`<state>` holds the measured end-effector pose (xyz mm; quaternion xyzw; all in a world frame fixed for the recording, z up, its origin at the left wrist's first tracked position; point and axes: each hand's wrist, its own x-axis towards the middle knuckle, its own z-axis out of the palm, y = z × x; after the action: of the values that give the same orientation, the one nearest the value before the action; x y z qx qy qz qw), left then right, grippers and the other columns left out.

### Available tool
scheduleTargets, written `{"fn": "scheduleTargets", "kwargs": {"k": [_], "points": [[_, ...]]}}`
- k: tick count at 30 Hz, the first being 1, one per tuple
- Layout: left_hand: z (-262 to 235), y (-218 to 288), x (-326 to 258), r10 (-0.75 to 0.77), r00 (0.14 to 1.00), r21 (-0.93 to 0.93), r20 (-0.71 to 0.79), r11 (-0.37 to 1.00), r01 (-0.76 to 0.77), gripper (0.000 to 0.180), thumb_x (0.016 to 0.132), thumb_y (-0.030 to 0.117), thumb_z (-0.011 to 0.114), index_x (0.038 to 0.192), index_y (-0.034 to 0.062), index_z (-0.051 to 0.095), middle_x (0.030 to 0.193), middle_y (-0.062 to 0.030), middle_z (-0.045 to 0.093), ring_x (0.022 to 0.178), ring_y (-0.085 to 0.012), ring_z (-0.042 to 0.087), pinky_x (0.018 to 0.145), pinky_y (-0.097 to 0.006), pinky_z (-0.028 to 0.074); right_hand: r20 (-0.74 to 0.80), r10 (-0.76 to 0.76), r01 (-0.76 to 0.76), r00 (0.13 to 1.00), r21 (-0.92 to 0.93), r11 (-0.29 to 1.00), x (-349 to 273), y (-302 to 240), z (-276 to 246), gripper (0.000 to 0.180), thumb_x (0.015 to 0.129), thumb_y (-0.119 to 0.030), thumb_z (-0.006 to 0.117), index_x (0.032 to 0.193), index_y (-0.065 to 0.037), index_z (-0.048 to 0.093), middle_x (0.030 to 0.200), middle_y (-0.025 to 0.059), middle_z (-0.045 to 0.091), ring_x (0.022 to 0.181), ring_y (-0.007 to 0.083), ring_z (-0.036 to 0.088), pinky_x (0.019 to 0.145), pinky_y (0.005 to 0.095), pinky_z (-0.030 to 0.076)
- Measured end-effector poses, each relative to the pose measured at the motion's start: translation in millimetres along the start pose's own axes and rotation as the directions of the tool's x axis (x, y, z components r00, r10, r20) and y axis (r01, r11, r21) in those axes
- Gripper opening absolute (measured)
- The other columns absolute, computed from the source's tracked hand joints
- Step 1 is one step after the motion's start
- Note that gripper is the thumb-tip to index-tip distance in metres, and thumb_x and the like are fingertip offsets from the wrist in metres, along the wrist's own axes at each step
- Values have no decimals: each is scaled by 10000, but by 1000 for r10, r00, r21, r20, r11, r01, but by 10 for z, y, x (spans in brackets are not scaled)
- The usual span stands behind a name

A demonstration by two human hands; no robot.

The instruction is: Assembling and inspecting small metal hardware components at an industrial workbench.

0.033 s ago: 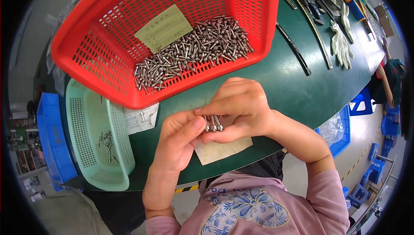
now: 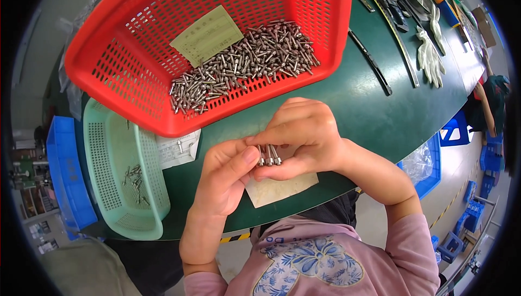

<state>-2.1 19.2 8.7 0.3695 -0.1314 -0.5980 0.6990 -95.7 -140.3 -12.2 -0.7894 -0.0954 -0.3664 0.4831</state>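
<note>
Remote view: I log 3 visible metal bolts [image 2: 269, 158] side by side, heads toward the wearer [image 2: 320, 250], shanks pointing away. Left hand [image 2: 223, 174] pinches the row's left end; right hand [image 2: 305, 137] pinches from the right (exact fingertip contact hidden).

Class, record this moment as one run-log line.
left hand: touching metal bolts | right hand: holding them | red basket: bolt pile | green basket: metal pieces
</note>
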Motion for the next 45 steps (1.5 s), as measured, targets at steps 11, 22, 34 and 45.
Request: {"fn": "scheduleTargets", "kwargs": {"k": [11, 22, 34, 45], "points": [[-8, -25, 1, 2, 998, 119, -56, 993, 5, 386, 901, 264, 552, 1054, -90, 569, 923, -118, 632, 789, -128, 579, 691, -242, 448, -18, -8, 7, 1000, -34, 999, 16, -15, 18, 302, 576, -225, 827, 810, -76, 709, 584, -9, 587, 507, 139, 557, 494, 272, 396], [-14, -7, 4, -13, 1000, 18, 2, 1000, 13, 210, 917, 160, 548, 890, -35, 621, 951, -78, 613, 820, -112, 574, 716, -253, 474, -1, -19, 19, 1000, -39, 999, -4, -2, -10, 344, 584, -237, 837, 857, -66, 719, 611, -3, 601, 518, 127, 555, 493, 263, 383], [15, -15, -8, 18, 995, 49, -96, 999, -13, 227, 915, 183, 525, 1006, -12, 598, 933, -75, 620, 803, -113, 556, 689, -245, 438, -82, -67, 57, 994, -124, 991, 38, 2, -13, 332, 580, -200, 808, 876, -91, 703, 654, -16, 598, 523, 141, 563, 495, 272, 406], [-33, -39, 3, 40, 995, 109, -93, 994, -30, 273, 877, 202, 525, 1027, -24, 556, 976, -138, 627, 846, -190, 616, 728, -283, 505, -44, -165, 149, 985, -248, 957, 67, -38, -61, 367, 588, -189, 801, 917, -79, 681, 683, -7, 598, 563, 145, 577, 495, 278, 425]]}}
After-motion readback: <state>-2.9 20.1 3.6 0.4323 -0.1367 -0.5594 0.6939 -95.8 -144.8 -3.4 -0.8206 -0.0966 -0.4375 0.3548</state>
